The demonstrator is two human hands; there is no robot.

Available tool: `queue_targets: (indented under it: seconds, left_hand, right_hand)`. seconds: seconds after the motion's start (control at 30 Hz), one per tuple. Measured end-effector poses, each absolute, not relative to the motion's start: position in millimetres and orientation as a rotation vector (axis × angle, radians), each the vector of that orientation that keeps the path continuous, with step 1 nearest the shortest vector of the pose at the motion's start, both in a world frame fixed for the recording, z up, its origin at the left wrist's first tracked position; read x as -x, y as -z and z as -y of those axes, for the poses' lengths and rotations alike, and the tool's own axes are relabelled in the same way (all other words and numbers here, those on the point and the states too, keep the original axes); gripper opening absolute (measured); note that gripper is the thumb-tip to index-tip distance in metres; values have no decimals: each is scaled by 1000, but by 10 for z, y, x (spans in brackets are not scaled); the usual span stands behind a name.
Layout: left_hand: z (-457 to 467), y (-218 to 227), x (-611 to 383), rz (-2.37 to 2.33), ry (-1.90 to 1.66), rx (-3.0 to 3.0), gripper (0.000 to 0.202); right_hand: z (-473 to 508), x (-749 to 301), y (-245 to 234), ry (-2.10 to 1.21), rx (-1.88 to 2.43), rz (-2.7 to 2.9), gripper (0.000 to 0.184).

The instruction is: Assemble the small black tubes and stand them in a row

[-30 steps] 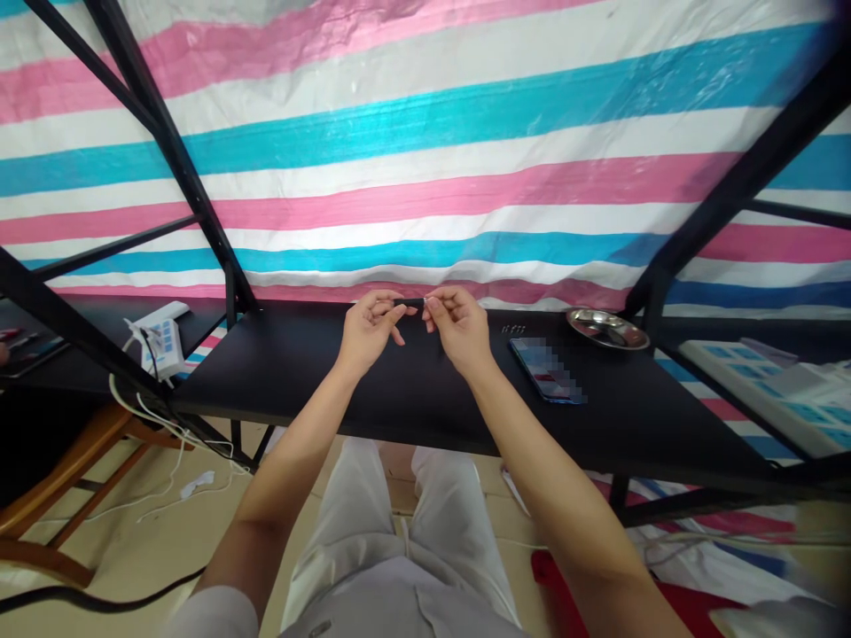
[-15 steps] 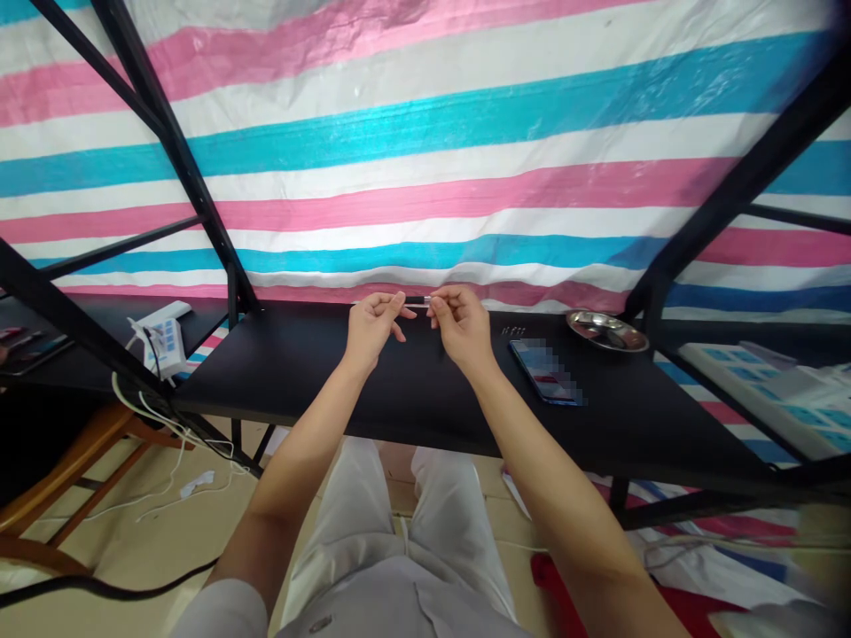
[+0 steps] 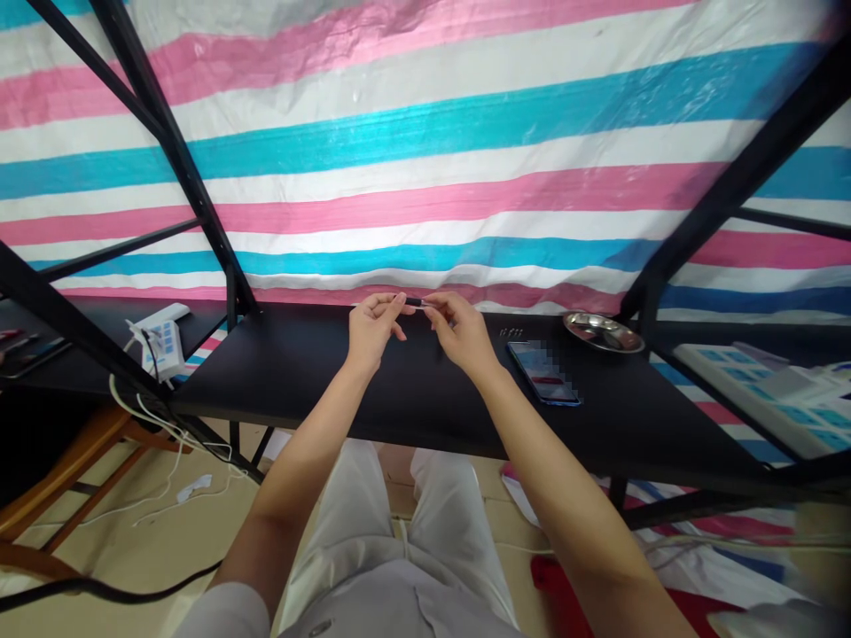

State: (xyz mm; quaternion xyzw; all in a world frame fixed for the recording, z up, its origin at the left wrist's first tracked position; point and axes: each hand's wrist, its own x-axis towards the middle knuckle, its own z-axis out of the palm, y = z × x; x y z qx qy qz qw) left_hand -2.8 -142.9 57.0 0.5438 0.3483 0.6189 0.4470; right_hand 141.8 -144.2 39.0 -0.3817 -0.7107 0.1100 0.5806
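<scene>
Over the far part of the black table (image 3: 292, 381), both hands meet at a short, thin black rod (image 3: 413, 302) with a lighter, shiny right end. My left hand (image 3: 373, 330) pinches its dark end between thumb and forefinger, the other fingers loosely curled. At the light end, the thumb and fingertips of my right hand (image 3: 462, 332) are closed. The rod lies about level; its exact kind is too small to make out. Right of my right hand, several tiny metal pieces (image 3: 511, 333) lie in a row on the table.
A phone (image 3: 542, 372) lies right of my hands, with a shiny metal dish (image 3: 604, 332) beyond it. Black frame posts (image 3: 179, 168) rise at both sides before a striped sheet (image 3: 432, 195). Cables and a white power strip (image 3: 163, 347) are at the left.
My right hand has shifted slightly, its fingers now stretched further over the rod's light end, and less of the rod shows between the hands. My left hand keeps its pinch.
</scene>
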Motion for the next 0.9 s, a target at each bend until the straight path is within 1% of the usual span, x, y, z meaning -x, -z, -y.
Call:
queue_targets:
  seconds: [0.17,0.3,0.47,0.57,0.7,0.9]
  left_hand:
    - [1423,-537,5,-814,-1516,-1343,41]
    - [1370,-518,-5,-843,-1603,-1323,38]
    - [1225,-395,50,-947,-1709,-1286,34]
    - [1143,-237,57,-1012,-1669,-1330,30]
    - [1054,44,-27,-1115,-1537,-1446,27]
    - [915,503,-338,-1252,-1382,-1671,17]
  right_hand:
    - [1451,-1453,-454,-81,918,1758,22]
    - [1423,-1501,-437,11,955,1842,18]
    - [1321,-1677,-300,87,1153,1750,15]
    - [1255,-1819,-195,31,1273,1675,14]
    - [1213,-2008,-37,-123,1433,1547,14]
    - [1175,-2292,344,-305,1706,1474,9]
